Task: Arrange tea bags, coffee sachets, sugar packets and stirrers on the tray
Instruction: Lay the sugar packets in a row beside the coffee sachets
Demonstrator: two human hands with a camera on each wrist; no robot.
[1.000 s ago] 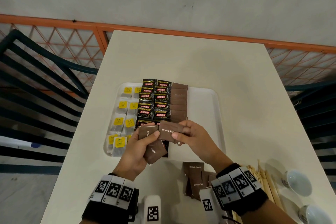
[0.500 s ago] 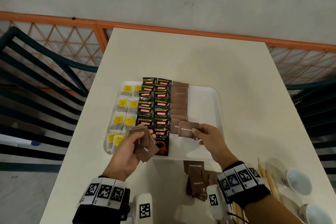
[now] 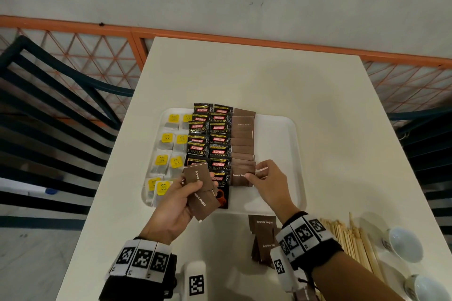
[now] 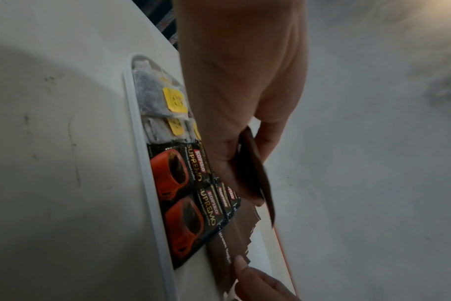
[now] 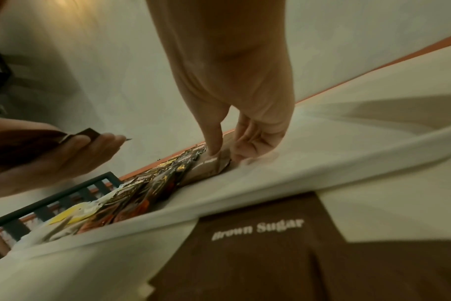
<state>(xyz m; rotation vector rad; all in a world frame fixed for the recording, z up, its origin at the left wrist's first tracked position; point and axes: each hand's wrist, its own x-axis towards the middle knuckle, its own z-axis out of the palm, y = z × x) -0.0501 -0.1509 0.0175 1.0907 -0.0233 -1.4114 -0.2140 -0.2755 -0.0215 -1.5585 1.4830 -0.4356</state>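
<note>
A white tray [image 3: 276, 134] holds tea bags with yellow tags [image 3: 167, 151], black coffee sachets [image 3: 210, 139] and a column of brown sugar packets [image 3: 243, 144]. My right hand [image 3: 254, 173] pinches a brown sugar packet [image 3: 241, 177] that lies at the near end of that column, thumb on top [image 5: 214, 150]. My left hand [image 3: 193, 190] hovers over the tray's near edge and grips a small fan of brown sugar packets [image 3: 200, 188], seen edge-on in the left wrist view [image 4: 255, 175]. More brown sugar packets [image 3: 263, 234] lie on the table in front of the tray.
A bundle of wooden stirrers [image 3: 352, 242] lies on the table at the near right, beside two white cups [image 3: 403, 244]. The tray's right third [image 3: 276, 154] is bare. Dark chairs [image 3: 49, 115] flank the table, an orange railing [image 3: 220, 34] runs behind.
My right hand carried one sugar packet away from the left hand's stack and lowered it onto the near end of the sugar column. The left hand drew back slightly with the rest.
</note>
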